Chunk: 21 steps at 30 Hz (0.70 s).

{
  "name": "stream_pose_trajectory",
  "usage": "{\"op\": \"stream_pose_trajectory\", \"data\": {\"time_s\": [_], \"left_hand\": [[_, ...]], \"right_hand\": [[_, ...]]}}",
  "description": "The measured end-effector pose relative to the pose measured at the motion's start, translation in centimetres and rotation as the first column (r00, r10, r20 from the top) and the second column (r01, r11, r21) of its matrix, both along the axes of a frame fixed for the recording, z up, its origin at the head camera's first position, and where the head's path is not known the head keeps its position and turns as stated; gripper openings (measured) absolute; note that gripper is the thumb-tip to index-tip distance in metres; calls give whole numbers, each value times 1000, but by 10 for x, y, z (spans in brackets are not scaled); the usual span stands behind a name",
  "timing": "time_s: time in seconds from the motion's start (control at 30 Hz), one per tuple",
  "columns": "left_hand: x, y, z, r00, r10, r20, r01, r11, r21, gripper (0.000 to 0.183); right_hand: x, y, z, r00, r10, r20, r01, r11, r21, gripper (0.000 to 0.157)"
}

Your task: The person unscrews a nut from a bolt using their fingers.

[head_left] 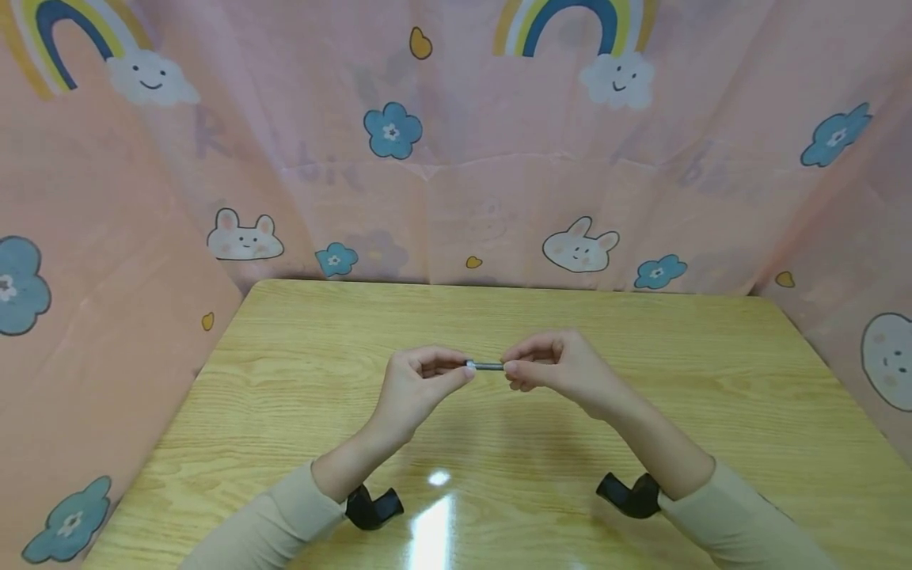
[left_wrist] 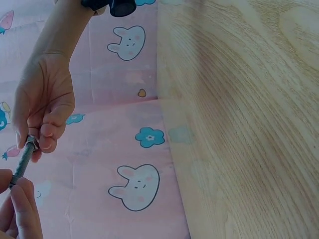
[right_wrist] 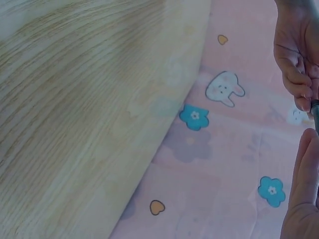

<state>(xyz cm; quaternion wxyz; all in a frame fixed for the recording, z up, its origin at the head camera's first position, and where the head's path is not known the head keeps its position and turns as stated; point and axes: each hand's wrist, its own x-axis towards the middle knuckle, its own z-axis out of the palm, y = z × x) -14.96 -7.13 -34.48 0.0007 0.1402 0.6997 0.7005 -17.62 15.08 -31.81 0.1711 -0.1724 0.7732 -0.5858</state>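
Observation:
A grey metal bolt [head_left: 488,366] with a threaded shank is held level between the two hands, above the table. My left hand [head_left: 420,384] pinches its left end between thumb and fingers; a wider piece shows at the fingertips there. My right hand [head_left: 563,372] pinches the other end with thumb and forefinger. In the left wrist view, a hexagonal metal piece [left_wrist: 31,142] sits on the bolt at the right fingers; whether nut or head, I cannot tell. In the right wrist view, only a dark sliver of the bolt [right_wrist: 315,112] shows at the frame's edge.
Below the hands lies a wood-grain table [head_left: 299,396], with a bright light reflection near its front. A pink patterned curtain [head_left: 456,214] hangs behind it and along both sides. Black wrist cameras are strapped at the left wrist [head_left: 373,507] and right wrist [head_left: 630,496].

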Motion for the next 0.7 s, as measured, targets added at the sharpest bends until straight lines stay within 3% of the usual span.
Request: {"op": "stream_pose_trajectory", "data": {"time_s": [0.37,0.7], "left_hand": [[1,-2,1,1000,5,3,-5,1000,3,17],[1,-3,2,1000,11,-4,-11,1000,11,17]], "right_hand": [[1,0,1,998,-1,-66,2,1000,18,26],[-1,4,-3,1000,-4,-14,3,1000,-26,34]]}}
